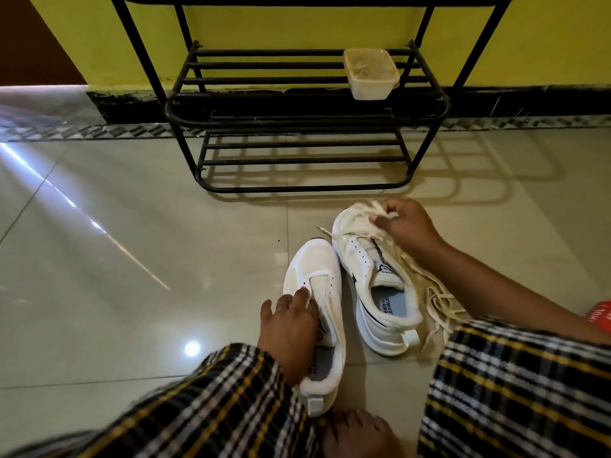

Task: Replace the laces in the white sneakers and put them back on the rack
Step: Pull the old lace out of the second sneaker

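Right hand (408, 226) pinches lace (377, 209) at right sneaker (373, 279) toe; left hand (291, 322) spread, steadying left sneaker (317, 312). Pull lace straight, slowly.

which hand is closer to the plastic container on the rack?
Right. The right hand pinches lace at the toe of the right-side sneaker, just below the rack holding the container. The left hand rests on the other sneaker, nearer the person.

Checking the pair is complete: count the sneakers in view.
2. One sneaker lies on the floor under the left hand; the other lies to its right, its lace pinched by the right hand. None on the rack.
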Available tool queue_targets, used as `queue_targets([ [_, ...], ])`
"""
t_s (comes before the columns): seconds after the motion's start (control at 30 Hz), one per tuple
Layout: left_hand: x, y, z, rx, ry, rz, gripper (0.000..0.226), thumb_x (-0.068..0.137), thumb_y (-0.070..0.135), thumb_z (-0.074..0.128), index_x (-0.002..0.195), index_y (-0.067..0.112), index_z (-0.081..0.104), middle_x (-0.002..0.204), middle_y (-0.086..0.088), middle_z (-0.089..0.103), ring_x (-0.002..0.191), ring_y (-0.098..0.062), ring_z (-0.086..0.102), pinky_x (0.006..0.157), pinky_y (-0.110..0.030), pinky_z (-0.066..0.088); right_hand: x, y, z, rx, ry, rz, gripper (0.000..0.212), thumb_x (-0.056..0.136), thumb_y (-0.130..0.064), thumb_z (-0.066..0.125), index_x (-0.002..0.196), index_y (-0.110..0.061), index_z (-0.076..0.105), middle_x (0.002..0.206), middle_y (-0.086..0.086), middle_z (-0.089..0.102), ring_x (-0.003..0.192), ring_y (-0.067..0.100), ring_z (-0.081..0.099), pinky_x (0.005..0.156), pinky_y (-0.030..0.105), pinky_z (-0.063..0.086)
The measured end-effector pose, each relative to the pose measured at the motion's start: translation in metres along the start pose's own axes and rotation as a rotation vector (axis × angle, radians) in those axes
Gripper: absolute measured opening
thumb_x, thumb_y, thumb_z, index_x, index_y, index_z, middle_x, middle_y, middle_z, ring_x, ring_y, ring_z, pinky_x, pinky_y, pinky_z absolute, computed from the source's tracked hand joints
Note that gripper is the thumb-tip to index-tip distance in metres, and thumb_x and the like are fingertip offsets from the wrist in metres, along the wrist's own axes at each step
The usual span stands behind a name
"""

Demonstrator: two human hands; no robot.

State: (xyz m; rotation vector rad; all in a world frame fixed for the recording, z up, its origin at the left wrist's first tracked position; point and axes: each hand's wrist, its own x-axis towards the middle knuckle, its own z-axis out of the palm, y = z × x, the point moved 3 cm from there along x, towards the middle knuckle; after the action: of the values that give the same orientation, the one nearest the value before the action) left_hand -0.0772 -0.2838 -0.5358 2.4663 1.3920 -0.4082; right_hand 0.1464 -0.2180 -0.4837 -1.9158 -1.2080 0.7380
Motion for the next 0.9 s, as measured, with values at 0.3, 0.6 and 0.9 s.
queue_targets([
  [0.3, -0.002, 0.010, -0.011, 0.036, -0.022, -0.032, 0.051, 0.096, 0.030, 0.046, 0.142, 0.017, 0.030, 0.150, -0.002, 0.019, 0.134, -0.025, 0.030, 0.113, -0.046, 0.021, -0.031, -0.053, -0.088, 1.070, 0.095, 0.065, 0.031, 0.083, -0.005, 0.029, 0.066, -0.001, 0.055, 0.055, 0.011, 0.058, 0.056, 0.026, 0.060, 0.066, 0.030, 0.051],
  [0.6, 0.013, 0.023, -0.021, 0.053, -0.039, -0.087, 0.047, 0.093, 0.038, 0.049, 0.135, 0.018, 0.039, 0.143, -0.002, 0.030, 0.126, -0.023, 0.040, 0.108, -0.041, 0.030, -0.055, 0.005, -0.136, 0.571, 0.257, 0.229, 0.018, 0.076, -0.006, 0.046, 0.060, -0.012, 0.039, 0.042, 0.000, 0.035, 0.035, 0.012, 0.020, 0.042, 0.017, 0.019],
  [0.9, 0.018, 0.019, -0.015, 0.019, 0.075, -0.073, 0.055, 0.087, 0.033, 0.054, 0.138, 0.022, 0.036, 0.147, 0.002, 0.028, 0.122, -0.022, 0.046, 0.102, -0.040, 0.032, -0.024, 0.051, -0.045, -0.042, 0.056, 0.112, 0.015, 0.088, -0.017, 0.061, 0.076, -0.009, 0.063, 0.078, 0.011, 0.067, 0.067, 0.021, 0.055, 0.062, 0.027, 0.033],
])
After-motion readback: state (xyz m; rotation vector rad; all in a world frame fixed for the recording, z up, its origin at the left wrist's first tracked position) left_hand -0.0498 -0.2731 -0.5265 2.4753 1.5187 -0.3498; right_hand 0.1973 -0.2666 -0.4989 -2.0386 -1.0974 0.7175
